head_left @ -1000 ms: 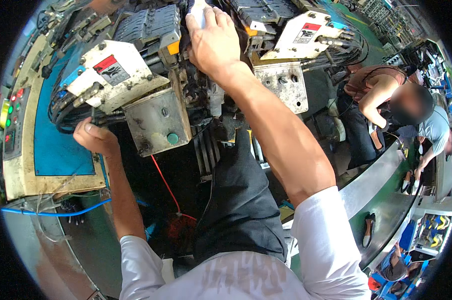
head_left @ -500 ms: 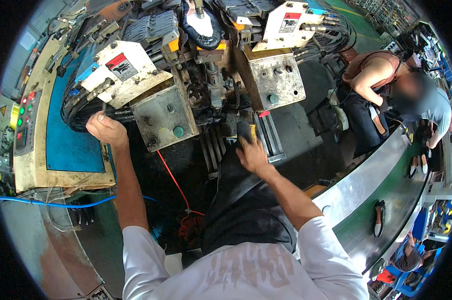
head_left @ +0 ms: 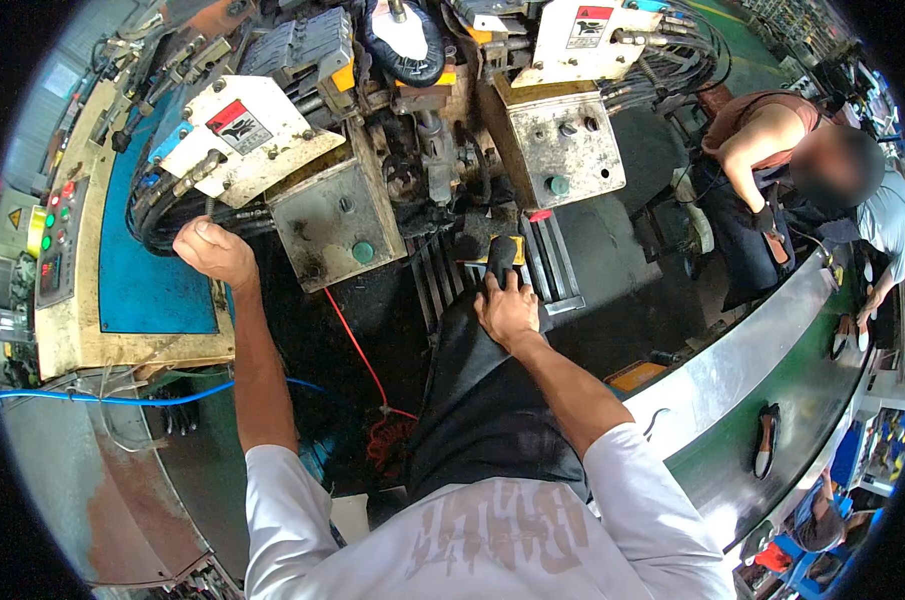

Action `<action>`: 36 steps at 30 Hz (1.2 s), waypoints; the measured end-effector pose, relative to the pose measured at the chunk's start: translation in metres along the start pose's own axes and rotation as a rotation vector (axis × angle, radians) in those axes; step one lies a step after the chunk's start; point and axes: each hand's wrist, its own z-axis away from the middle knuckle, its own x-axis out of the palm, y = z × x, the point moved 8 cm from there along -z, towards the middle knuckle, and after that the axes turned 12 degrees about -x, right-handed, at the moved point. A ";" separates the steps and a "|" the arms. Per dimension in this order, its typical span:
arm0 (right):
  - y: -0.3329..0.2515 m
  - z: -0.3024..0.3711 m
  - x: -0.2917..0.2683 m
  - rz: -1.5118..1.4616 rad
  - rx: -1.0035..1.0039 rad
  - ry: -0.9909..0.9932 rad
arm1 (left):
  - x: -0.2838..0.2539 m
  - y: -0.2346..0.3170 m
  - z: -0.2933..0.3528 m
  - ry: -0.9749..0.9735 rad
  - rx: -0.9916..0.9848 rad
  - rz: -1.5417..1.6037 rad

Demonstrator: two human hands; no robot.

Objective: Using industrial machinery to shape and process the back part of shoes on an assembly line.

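Note:
My left hand [head_left: 215, 252] is closed at the lower end of a short dark rod [head_left: 210, 207], below the white machine panel [head_left: 232, 140] on the left; its grip is partly hidden by the fingers. My right hand [head_left: 509, 308] lies with fingers spread over my dark-clothed leg [head_left: 492, 370], holding nothing. Just beyond its fingertips is a dark shoe tip [head_left: 500, 257], against a small yellow part [head_left: 517, 250] by the floor grating. At the middle of the machine, a black shoe with a white underside [head_left: 404, 40] sits under a metal rod.
Grimy control boxes [head_left: 337, 225] with green buttons flank the machine's middle. A red hose [head_left: 350, 345] runs down to the floor. On the right curves a green conveyor [head_left: 722, 460] bearing a dark shoe [head_left: 766, 440]. Beyond it, a seated co-worker [head_left: 757, 150] handles something.
My right hand's fingers have spread and flattened onto the leg. My left hand stays at the rod. The whole view has shifted slightly; the co-worker's arm has moved a little.

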 end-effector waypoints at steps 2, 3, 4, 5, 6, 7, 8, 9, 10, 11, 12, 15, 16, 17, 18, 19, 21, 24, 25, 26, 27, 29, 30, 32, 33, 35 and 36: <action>0.000 -0.004 -0.002 -0.003 0.005 -0.013 | -0.001 0.002 0.001 0.001 0.000 0.005; -0.001 -0.005 -0.003 -0.008 0.009 -0.019 | -0.002 0.003 0.000 0.017 0.006 0.014; -0.002 -0.005 -0.005 -0.014 0.005 -0.007 | -0.003 0.004 -0.001 0.033 0.011 0.024; -0.002 -0.005 -0.006 -0.013 0.003 -0.010 | -0.003 0.004 -0.001 0.033 0.010 0.020; -0.002 -0.005 -0.005 -0.016 0.009 -0.017 | -0.004 0.005 -0.001 0.037 0.015 0.025; -0.001 -0.005 -0.005 -0.020 0.016 -0.024 | -0.004 0.005 0.000 0.042 0.020 0.031; -0.001 -0.006 -0.005 -0.019 0.015 -0.025 | -0.004 0.005 -0.001 0.042 0.019 0.029; -0.001 -0.007 -0.005 -0.010 0.016 -0.026 | -0.003 0.004 -0.001 0.036 0.012 0.024; 0.000 -0.007 -0.004 -0.001 0.017 -0.027 | -0.002 0.004 0.000 0.029 0.005 0.019; 0.001 -0.007 -0.004 0.000 0.018 -0.028 | -0.002 0.003 0.000 0.028 0.003 0.019; 0.001 -0.007 -0.004 0.001 0.016 -0.024 | -0.002 0.001 0.000 0.028 0.005 0.011; 0.002 -0.007 -0.003 0.005 0.014 -0.016 | -0.001 -0.001 0.000 0.025 0.009 0.002; 0.003 -0.006 -0.003 0.008 0.015 -0.010 | -0.001 0.000 0.000 0.021 0.013 0.002; 0.004 -0.006 -0.002 0.009 0.017 -0.010 | 0.000 0.001 0.000 0.020 0.012 0.004; 0.004 -0.007 -0.002 0.012 0.012 -0.007 | 0.000 0.001 0.001 0.039 0.018 0.014; 0.003 -0.007 -0.002 0.015 0.008 -0.003 | -0.001 0.001 0.001 0.058 0.025 0.024; 0.003 -0.007 -0.001 0.020 0.005 0.004 | -0.001 0.001 0.000 0.056 0.036 0.018; 0.004 -0.007 -0.001 0.018 0.002 0.014 | -0.001 0.002 0.001 0.057 0.037 0.011; 0.004 -0.007 -0.001 0.009 0.001 0.016 | -0.001 0.002 0.002 0.060 0.028 0.008; 0.004 -0.007 -0.001 0.010 0.003 0.017 | 0.000 0.001 0.001 0.060 0.027 0.010; 0.002 -0.007 -0.001 0.013 -0.001 0.013 | -0.001 0.000 0.000 0.061 0.039 0.004; 0.001 -0.006 -0.002 0.016 -0.005 0.010 | 0.000 -0.002 0.001 0.063 0.050 -0.001; 0.001 -0.006 -0.003 0.014 -0.008 0.009 | 0.000 -0.002 0.001 0.065 0.047 -0.008; 0.000 -0.005 -0.004 0.013 -0.012 0.008 | 0.000 -0.002 0.002 0.067 0.044 -0.016; 0.000 -0.005 -0.004 0.010 -0.012 0.003 | 0.001 -0.003 0.002 0.070 0.035 -0.023; -0.001 -0.005 -0.004 0.009 -0.012 -0.001 | 0.001 -0.005 0.002 0.075 0.024 -0.030; -0.002 -0.005 -0.005 0.007 -0.012 0.004 | 0.001 -0.004 0.002 0.075 0.027 -0.025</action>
